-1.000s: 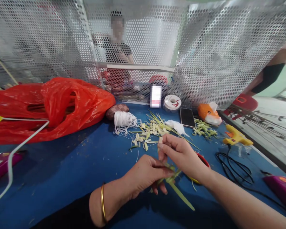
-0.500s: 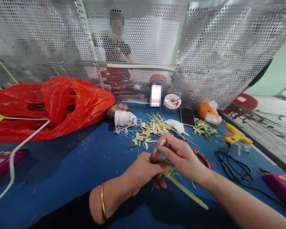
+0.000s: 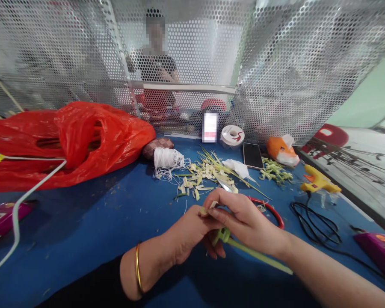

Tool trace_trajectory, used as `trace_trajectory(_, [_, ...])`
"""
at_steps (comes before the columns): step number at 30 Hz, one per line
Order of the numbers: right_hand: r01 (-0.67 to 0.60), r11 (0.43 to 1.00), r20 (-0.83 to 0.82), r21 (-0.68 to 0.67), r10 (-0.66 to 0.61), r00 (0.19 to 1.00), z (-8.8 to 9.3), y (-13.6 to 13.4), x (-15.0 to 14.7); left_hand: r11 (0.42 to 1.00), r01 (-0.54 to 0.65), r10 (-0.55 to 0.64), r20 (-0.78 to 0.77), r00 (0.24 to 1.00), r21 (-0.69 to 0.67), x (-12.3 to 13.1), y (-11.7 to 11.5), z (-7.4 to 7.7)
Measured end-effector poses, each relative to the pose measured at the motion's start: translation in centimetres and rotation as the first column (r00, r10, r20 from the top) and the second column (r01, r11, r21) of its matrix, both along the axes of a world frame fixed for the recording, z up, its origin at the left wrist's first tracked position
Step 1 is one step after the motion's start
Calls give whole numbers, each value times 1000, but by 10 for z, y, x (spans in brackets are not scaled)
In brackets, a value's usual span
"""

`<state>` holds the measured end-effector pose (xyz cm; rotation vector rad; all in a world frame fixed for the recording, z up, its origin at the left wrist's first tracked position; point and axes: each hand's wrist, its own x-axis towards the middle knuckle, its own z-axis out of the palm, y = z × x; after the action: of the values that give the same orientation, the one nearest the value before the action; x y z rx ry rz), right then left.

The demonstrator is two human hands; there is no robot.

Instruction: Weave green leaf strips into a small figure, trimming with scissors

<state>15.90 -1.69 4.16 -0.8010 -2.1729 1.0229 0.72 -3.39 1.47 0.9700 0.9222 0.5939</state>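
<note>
My left hand point(image 3: 192, 229), with a gold bangle at the wrist, is closed around a folded green leaf strip point(image 3: 259, 255). One long end of the strip points down to the right, below my right wrist. A knotted or folded part shows between the hands, but the fingers hide most of it. My right hand point(image 3: 244, 218) touches the left one and pinches a pale end of leaf between thumb and forefinger. Behind the right hand lie red-handled scissors point(image 3: 276, 212), partly covered by it. Cut pale leaf pieces point(image 3: 208, 173) are scattered just beyond.
White string point(image 3: 167, 158) and a red plastic bag point(image 3: 109, 141) lie left. Farther back are a ribbon roll point(image 3: 232, 136), a phone point(image 3: 253, 155) and a tissue pack point(image 3: 280, 150). A yellow glue gun point(image 3: 321, 182) with black cable is right. Behind perforated sheeting sits a person.
Both hands have shifted slightly, the right one lower and to the right. The strip's long end has swung up and right. More of the scissors, including a blade, shows now.
</note>
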Motion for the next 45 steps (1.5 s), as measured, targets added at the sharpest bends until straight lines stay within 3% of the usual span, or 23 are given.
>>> trace_trajectory(2, [29, 1000, -9, 12, -29, 1000, 0, 1, 1, 999, -44, 44, 16, 999, 22, -1, 1, 0])
trace_trajectory(4, [232, 970, -86, 70, -226, 970, -1, 6, 4, 994, -101, 99, 45, 994, 33, -3, 4, 1])
trace_trajectory(6, [514, 849, -200, 125, -485, 851, -1, 15, 9, 986, -164, 162, 69, 984, 27, -5, 8, 2])
trace_trajectory(7, [604, 788, -226, 120, -570, 790, -1, 19, 12, 980, -197, 195, 77, 978, 20, -6, 9, 3])
trace_trajectory(8, [636, 766, -207, 91, -610, 765, 0, 24, 15, 973, -230, 228, 84, 970, 18, -7, 10, 3])
trace_trajectory(10, [543, 839, -78, -34, -544, 836, 0, 31, 18, 961, -276, 273, 94, 957, 23, -8, 11, 4])
trace_trajectory(12, [340, 914, 2, -220, -348, 937, 0, 33, 17, 959, -281, 277, 90, 957, 40, -8, 11, 4])
trace_trajectory(14, [186, 916, -35, -356, -212, 977, 0, 31, 13, 965, -252, 248, 57, 967, 70, -7, 10, 3])
trace_trajectory(16, [126, 892, -84, -433, -179, 980, -1, 28, 10, 976, -197, 196, 17, 980, 91, -6, 9, 2])
trace_trajectory(20, [117, 819, -150, -562, -241, 959, -3, 29, 13, 991, -108, 107, 15, 994, 76, -7, 9, 4])
trace_trajectory(26, [142, 710, -244, -690, -413, 877, -9, 38, 19, 994, -87, 86, 27, 996, 62, -9, 10, 7])
trace_trajectory(29, [102, 658, -262, -746, -431, 864, -12, 41, 18, 994, -99, 97, 35, 995, 48, -9, 11, 5])
trace_trajectory(33, [96, 586, -257, -804, -489, 834, -18, 49, 19, 973, -231, 231, 85, 969, -12, -10, 13, 1])
trace_trajectory(36, [202, 572, -234, -795, -597, 767, -23, 51, 18, 912, -406, 411, 114, 905, -61, -12, 17, 3])
trace_trajectory(38, [246, 570, -201, -784, -607, 769, -24, 47, 14, 858, -507, 514, 131, 848, -85, -14, 21, 7])
trace_trajectory(41, [189, 603, -140, -775, -456, 879, -21, 30, 2, 810, -579, 585, 173, 792, -89, -16, 23, 12])
trace_trajectory(43, [125, 670, -111, -732, -298, 948, -21, 17, -8, 813, -577, 580, 189, 792, -78, -16, 22, 12])
trace_trajectory(45, [121, 766, -84, -632, -223, 971, -24, 7, -16, 830, -553, 557, 182, 811, -74, -15, 21, 10])
